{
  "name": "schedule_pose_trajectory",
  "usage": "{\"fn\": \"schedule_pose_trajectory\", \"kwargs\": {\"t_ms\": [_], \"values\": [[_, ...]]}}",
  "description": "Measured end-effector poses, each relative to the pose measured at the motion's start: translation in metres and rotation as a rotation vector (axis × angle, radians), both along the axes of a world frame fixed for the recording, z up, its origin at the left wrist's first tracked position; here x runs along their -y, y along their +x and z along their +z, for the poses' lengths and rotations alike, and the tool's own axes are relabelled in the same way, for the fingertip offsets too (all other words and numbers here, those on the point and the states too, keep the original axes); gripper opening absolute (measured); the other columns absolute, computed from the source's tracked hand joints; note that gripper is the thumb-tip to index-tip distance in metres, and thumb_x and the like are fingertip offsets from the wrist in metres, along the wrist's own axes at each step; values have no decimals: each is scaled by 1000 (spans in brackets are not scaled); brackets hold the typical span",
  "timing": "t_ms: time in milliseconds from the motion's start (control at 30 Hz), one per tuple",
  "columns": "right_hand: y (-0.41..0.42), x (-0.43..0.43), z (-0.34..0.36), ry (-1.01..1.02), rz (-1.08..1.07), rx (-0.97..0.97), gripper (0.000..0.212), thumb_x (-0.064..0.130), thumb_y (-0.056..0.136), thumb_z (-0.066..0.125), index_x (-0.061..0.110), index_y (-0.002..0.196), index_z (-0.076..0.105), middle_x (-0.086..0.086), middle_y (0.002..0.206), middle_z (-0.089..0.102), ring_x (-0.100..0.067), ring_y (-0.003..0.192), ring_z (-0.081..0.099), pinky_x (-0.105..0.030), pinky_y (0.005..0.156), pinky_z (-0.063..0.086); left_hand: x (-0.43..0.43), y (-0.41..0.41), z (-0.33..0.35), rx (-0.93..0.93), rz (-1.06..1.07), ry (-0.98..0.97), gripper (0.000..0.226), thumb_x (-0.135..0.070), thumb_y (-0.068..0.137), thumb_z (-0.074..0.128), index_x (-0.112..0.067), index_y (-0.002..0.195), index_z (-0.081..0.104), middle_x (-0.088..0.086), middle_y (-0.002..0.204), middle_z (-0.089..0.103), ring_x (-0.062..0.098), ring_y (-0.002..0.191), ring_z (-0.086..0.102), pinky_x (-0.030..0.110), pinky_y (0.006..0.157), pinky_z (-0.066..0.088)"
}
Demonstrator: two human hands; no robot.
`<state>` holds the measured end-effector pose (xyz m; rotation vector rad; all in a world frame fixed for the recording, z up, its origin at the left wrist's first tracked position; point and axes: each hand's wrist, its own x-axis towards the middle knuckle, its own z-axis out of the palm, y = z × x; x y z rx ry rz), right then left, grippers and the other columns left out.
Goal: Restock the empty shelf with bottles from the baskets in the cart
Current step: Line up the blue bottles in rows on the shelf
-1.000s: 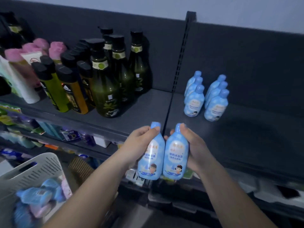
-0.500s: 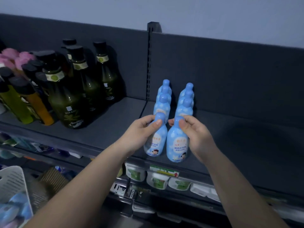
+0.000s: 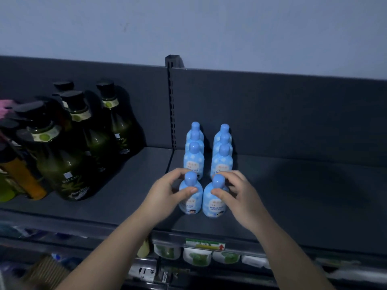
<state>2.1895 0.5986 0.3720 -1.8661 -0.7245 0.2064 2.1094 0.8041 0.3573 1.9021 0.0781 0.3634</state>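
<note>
Two rows of light blue bottles stand on the dark shelf (image 3: 293,195), running from the back panel toward me. My left hand (image 3: 165,195) curls round the neck of the front left blue bottle (image 3: 191,200), thumb on its shoulder. My right hand (image 3: 240,195) holds the front right blue bottle (image 3: 213,206) the same way. Both bottles stand upright on the shelf, just ahead of the left row (image 3: 193,158) and right row (image 3: 223,160) behind them. The cart and baskets are out of view.
Tall dark green bottles (image 3: 62,160) with black caps and a yellow bottle (image 3: 25,178) fill the shelf's left section. A slotted upright post (image 3: 172,105) divides the sections. Wide bare shelf lies right of the blue rows. Small packets (image 3: 196,256) hang on the tier below.
Both hands carried the two blue bottles up from in front of the shelf and forward, and now they stand on the shelf at the front of the two rows. The view swung right.
</note>
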Motion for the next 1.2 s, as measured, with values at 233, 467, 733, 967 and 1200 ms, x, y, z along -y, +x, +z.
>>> {"fn": "schedule_pose_trajectory", "kwargs": {"t_ms": [233, 467, 733, 967, 1200], "values": [[8, -8, 1, -80, -88, 79, 24, 27, 92, 66, 43, 108, 59, 23, 102, 50, 6, 97, 54, -7, 77, 37, -4, 17, 6, 46, 59, 100, 22, -21, 80, 79, -26, 97, 66, -10, 104, 67, -1, 102, 61, 7, 85, 42], [21, -12, 6, -94, -181, 156, 10, 20, 92, 65, 22, 101, 65, 9, 87, 50, 0, 81, 53, -9, 70, 38, -9, 34, 9, 10, 59, 68, 19, -25, 82, 78, -28, 96, 65, -11, 104, 69, 2, 104, 63, 20, 90, 47], [29, -8, 3, -99, -213, 180, 13, 19, 91, 66, 22, 104, 66, 7, 88, 52, -6, 83, 55, -16, 74, 42, -2, 39, 5, 7, 149, 65, 20, -26, 82, 77, -30, 93, 62, -11, 105, 66, -8, 101, 59, 4, 82, 41], [31, -8, 4, -96, -205, 204, 19, 17, 91, 66, 23, 109, 66, 8, 85, 50, -1, 80, 52, -8, 71, 38, 1, 37, 1, -55, 222, 38, 23, -34, 81, 77, -33, 95, 59, -18, 104, 66, -7, 103, 57, 7, 82, 40], [30, -10, -2, -84, -233, 198, 21, 21, 91, 67, 21, 112, 65, 8, 91, 53, -7, 83, 56, -16, 74, 40, 0, 37, 4, -60, 200, 26, 19, -30, 83, 77, -28, 89, 59, -15, 99, 68, -9, 97, 59, 5, 77, 41]]}}
